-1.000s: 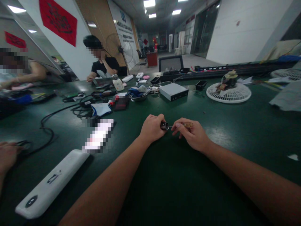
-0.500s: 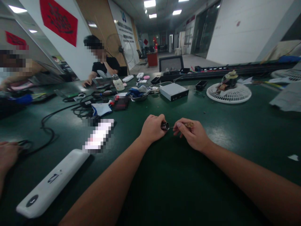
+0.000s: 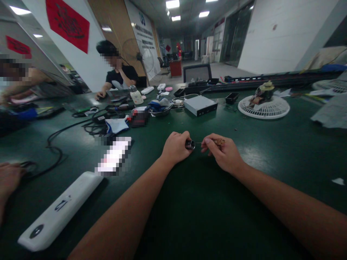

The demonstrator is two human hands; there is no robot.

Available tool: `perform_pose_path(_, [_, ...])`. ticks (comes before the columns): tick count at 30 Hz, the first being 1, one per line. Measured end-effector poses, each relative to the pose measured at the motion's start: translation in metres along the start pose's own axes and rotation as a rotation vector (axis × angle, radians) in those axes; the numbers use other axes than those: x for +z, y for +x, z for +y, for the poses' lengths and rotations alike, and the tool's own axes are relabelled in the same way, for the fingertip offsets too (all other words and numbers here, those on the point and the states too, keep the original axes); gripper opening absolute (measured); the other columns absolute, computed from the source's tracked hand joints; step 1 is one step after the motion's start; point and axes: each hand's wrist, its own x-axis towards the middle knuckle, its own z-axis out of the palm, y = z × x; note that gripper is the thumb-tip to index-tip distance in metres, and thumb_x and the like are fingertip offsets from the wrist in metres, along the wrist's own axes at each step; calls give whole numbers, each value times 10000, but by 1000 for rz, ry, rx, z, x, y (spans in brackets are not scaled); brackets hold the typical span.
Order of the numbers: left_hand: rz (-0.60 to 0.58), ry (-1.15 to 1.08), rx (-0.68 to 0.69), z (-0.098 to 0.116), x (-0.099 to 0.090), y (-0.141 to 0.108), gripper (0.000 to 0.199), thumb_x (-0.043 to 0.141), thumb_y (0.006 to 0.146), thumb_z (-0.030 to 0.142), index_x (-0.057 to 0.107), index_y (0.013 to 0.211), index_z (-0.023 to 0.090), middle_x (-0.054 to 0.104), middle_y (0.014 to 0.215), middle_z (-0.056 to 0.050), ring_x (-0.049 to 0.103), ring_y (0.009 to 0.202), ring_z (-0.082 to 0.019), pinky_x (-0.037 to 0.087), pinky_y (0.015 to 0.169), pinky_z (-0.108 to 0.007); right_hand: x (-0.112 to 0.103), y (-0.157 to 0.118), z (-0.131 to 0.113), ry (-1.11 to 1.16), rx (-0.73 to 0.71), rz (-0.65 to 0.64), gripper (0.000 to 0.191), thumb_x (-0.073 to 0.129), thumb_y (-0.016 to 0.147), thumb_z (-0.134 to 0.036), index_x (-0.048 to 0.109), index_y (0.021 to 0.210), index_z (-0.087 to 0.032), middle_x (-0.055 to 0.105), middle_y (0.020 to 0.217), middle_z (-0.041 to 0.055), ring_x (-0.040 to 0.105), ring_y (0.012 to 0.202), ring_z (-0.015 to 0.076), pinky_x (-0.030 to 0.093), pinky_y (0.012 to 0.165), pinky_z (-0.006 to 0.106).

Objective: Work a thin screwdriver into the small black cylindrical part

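From my remote seat I look through the head camera, forward and down onto a dark green tabletop (image 3: 173,216), where two bare hands meet near the middle. The left hand (image 3: 175,146) is closed around a dark cylinder (image 3: 190,145), thumb and fingers wrapped over it, so that only a round, metal-rimmed end pokes out on the side toward the other hand. As I read it, the cylinder's long axis runs roughly sideways, its rimmed mouth turned right and a little toward me.

The right hand (image 3: 226,153) has its fingers pinched on the amber handle (image 3: 221,142) of a slim tool. From the fingertips a thin shaft (image 3: 198,143) points left, almost level, toward that mouth. Its tip is near the rim; I cannot tell whether the two touch. The cylinder therefore lies just left of the right-hand grip and inside the left one, with the shaft and the mouth nearly in line.

Beyond the grips sits a silver box with a black front (image 3: 200,104); farther right, a white round grille (image 3: 264,111). Left of the left hand, and nearer me, lies a long white case (image 3: 61,211).
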Motion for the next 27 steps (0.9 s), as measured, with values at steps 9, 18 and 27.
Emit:
perform_pose_path(9, [-10,-10,-8,-1,0,0,165,700,746,186,567,839,221,693,788,-11,645,773,-217,472,848,-377,1,0,1,34,19,-41,312,505,1023,-413,682,908,-183,704,803,43,715,733,175,546,567,264])
perform_pose_path(18, [4,-29,23,-4,-1,1,186,606,793,67,629,894,222,744,904,-12,675,871,-217,445,842,-375,2,-2,-4,-41,11,-55,287,529,1007,-430,697,976,-200,711,915,53,719,786,184,534,608,273])
perform_pose_path(27, [-1,-5,44,-1,-2,1,235,583,822,64,665,970,227,752,961,-26,674,946,-228,432,887,-399,-2,2,-4,-265,4,-66,353,470,1027,-403,677,819,-207,689,728,20,642,650,170,475,603,292])
